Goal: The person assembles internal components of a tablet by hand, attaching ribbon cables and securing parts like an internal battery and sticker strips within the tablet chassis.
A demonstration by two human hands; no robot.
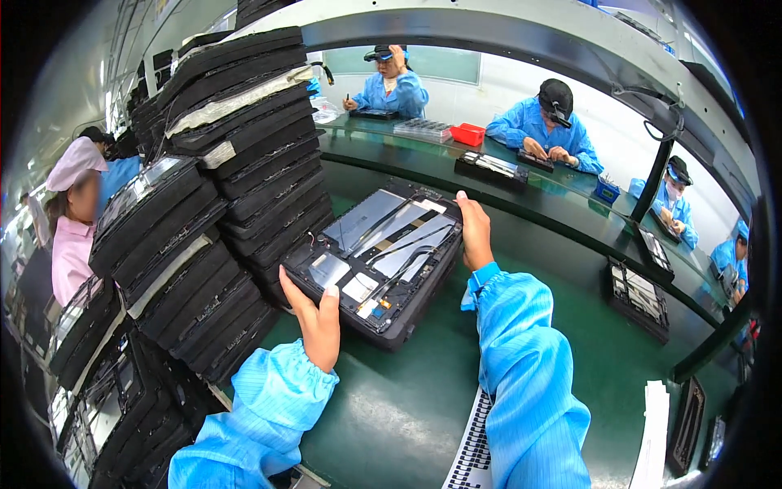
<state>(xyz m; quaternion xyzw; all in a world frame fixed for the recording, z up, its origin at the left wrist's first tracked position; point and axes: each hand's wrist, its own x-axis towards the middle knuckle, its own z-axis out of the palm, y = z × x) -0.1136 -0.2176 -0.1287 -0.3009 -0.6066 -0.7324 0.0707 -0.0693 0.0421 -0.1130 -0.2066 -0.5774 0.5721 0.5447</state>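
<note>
Between my two hands is a black foam tray (397, 337), tilted above the green bench. In it lies an opened tablet (407, 232), its silvery battery packs, dark ribbon cables and small circuit parts exposed. My left hand (314, 322) grips the tray's near left corner, thumb on the rim and fingers along the side. At the far right corner my right hand (475, 232) holds the edge, with its fingers partly hidden. Both of my forearms wear loose blue sleeves, and a blue band circles the right wrist.
Tall stacks of similar black trays (269, 155) rise close on the left. A raised shelf (521, 200) crosses beyond the bench, and another loaded tray (637, 297) sits to the right. A printed strip (471, 448) lies by my right sleeve. Co-workers (547, 130) sit opposite.
</note>
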